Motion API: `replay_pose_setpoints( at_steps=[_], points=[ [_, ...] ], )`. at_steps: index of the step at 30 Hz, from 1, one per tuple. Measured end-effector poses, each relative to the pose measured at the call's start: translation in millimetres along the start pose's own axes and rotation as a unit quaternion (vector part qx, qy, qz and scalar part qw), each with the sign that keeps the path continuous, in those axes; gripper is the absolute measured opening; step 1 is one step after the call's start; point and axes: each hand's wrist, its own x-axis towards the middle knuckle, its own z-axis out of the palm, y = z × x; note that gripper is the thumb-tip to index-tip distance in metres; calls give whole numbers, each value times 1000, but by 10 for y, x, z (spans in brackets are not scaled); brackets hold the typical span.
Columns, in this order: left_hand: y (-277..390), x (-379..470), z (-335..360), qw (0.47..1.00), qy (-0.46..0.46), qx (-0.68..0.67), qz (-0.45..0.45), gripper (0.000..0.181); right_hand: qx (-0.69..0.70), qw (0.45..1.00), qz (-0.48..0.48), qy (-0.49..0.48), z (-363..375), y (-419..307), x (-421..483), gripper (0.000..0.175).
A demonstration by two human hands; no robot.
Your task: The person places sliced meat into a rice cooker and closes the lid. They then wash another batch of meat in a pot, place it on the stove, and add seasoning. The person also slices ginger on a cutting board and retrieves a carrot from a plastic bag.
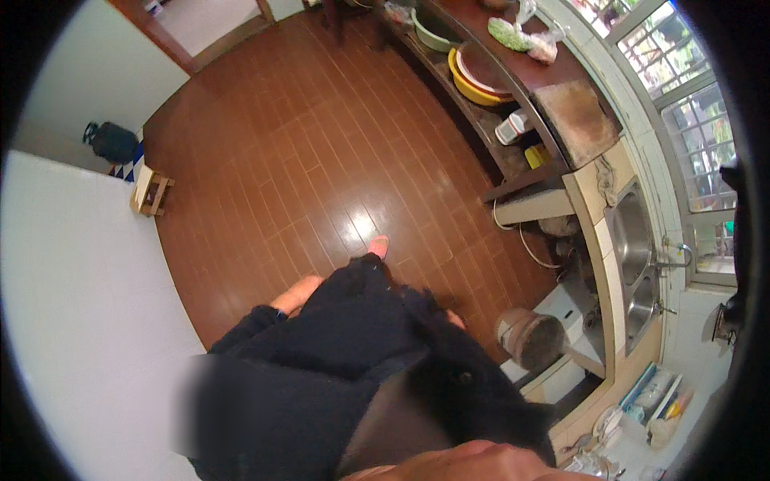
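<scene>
My left hand [299, 294] hangs low beside the dark jacket [313, 373], past its black cuff, with a dark band at the wrist. Its fingers cannot be made out, and no object shows in it. Of my right hand [455, 319], only a small patch appears beyond the jacket's right side; the rest is hidden. A pink slipper [378, 245] shows on one foot, on the brown plank-patterned floor [289, 156]. Nearest the right hand stands a dirty bucket [511, 333], below the counter that holds a double stainless steel sink [630, 246].
Along the right, a dark table [541, 66] carries a worn board [576, 117] and plastic bags of food [511, 35]. Basins [475, 93] and a white container [510, 129] sit on its lower shelf. A small wooden stool [153, 191] stands by the left wall; a doorway opens at upper left.
</scene>
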Motion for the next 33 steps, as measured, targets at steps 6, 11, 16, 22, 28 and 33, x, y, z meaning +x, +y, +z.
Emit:
replay_pose_setpoints(
  at_steps=[6, 11, 16, 22, 28, 33],
  points=[
    [920, 1511, -1069, 966, -107, 233, -16, 27, 48, 996, 75, 3, -887, -1043, 615, 37],
    [1658, 2916, -1981, 976, 26, 213, 28, 28, 22, 995, 89, 50, -1506, -1198, 1440, 32],
    [3016, 4080, -2792, 990, 108, 43, 79, 29, 48, 989, 78, 120, -2452, -1597, 2457, 26],
    [4700, 4921, -3593, 979, 93, -24, 179, 28, -10, 986, 67, 151, -3451, -1924, 3206, 23],
    [6525, 6311, -4318, 941, 48, 37, 332, 28, 245, 967, 27, 66, -3955, -2001, 3416, 23],
    [8059, 7760, -4479, 907, -19, 69, 415, 28, 317, 933, 144, 89, -4082, -2492, 3406, 22]
  ],
)
